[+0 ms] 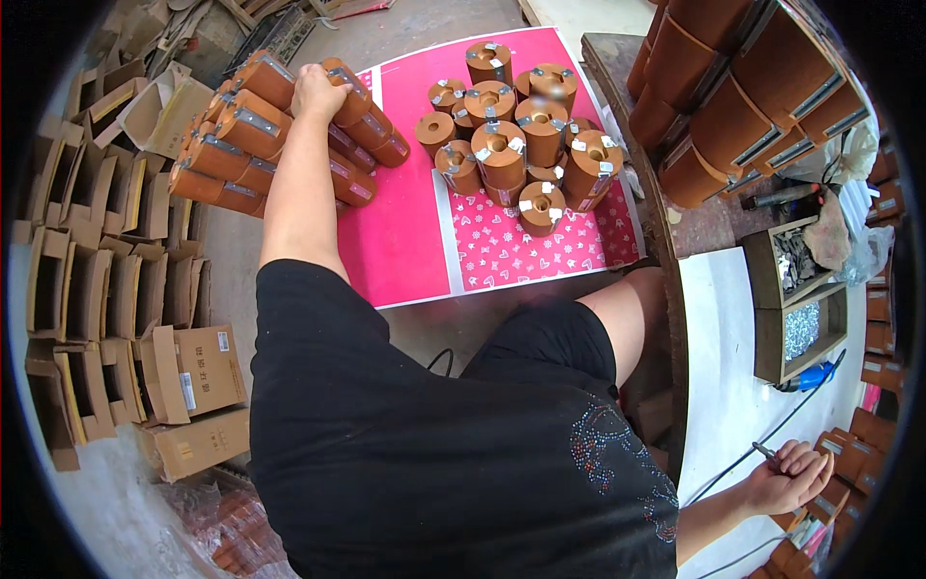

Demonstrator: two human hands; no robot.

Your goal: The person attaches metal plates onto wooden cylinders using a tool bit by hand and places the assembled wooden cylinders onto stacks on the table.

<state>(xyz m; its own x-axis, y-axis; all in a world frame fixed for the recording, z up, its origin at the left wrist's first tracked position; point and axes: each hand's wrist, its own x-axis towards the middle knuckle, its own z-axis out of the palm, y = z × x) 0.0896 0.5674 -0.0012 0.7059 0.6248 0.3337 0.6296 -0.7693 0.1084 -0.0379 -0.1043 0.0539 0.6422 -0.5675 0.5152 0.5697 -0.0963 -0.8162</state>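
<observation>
My left hand [318, 94] reaches to the far left, over tall stacks of brown cylinders [253, 124] with metal strips on their sides. Its fingers close at the top of one brown cylinder [349, 79]; their tips are partly hidden. At the lower right, my right hand [793, 480] is closed around a small dark pen-shaped thing [765, 452], held above the white-topped bench. Between the arms, a pink sheet [400, 241] carries a cluster of shorter brown cylinders [499, 145] with holes in their tops and small white tags.
More cylinders [714, 87] are piled on the right-hand bench [719, 318]. A wooden box [769, 338] there holds dark strips and shiny small parts, beside a blue-handled tool [815, 376] and a black cord. Open cardboard boxes [116, 289] line the left.
</observation>
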